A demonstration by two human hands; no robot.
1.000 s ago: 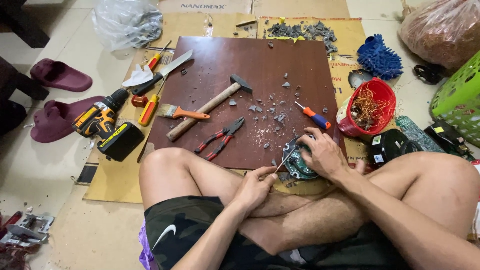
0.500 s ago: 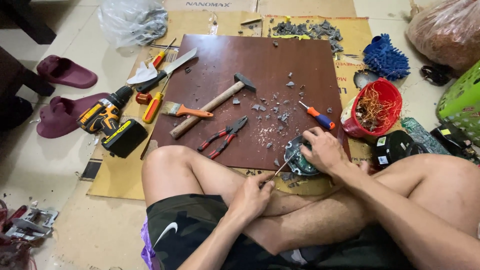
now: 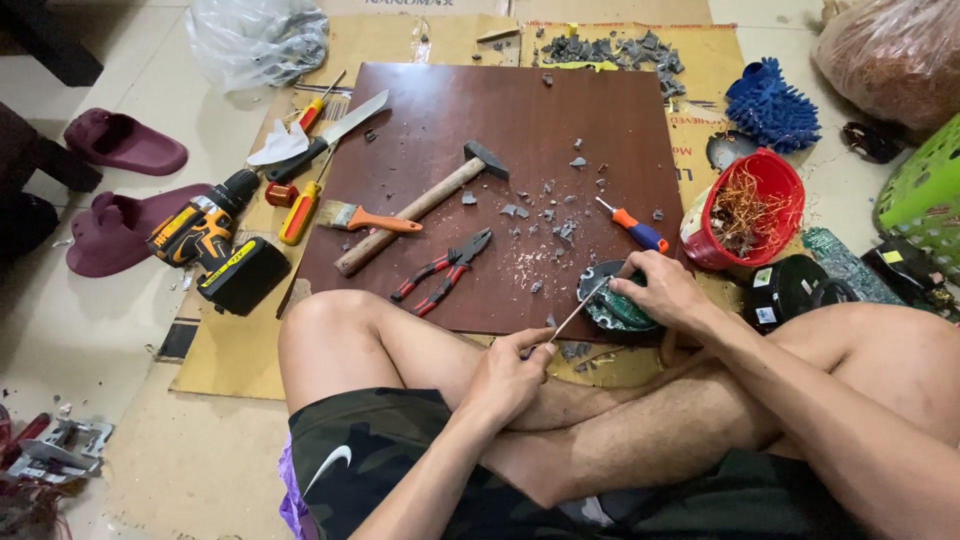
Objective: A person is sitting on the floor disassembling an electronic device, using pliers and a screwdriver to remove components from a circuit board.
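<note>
Prying at a small round dark-green part (image 3: 612, 305) is the step in hand, judged from the head view, the only view supplied. The person sits cross-legged on the floor at the near edge of a dark brown board (image 3: 520, 120) that serves as the surface. The left hand (image 3: 510, 375) has its fingers closed around the handle of a thin metal tool (image 3: 577, 316), whose tip reaches up to the round part. The right hand (image 3: 665, 290) rests on that part, fingers curled over its far rim and pinning it against the board's near right corner. Grey fragments (image 3: 545, 215) lie scattered across the board. A hammer (image 3: 420, 205), red-handled pliers (image 3: 440, 272), a paintbrush (image 3: 365, 217) and a small screwdriver (image 3: 632, 227) lie unused nearby. A red bowl of copper wire (image 3: 745, 210) stands just beyond the right hand. The next move appears to call for steady leverage at the tip while the right hand keeps the part from slipping.
</note>
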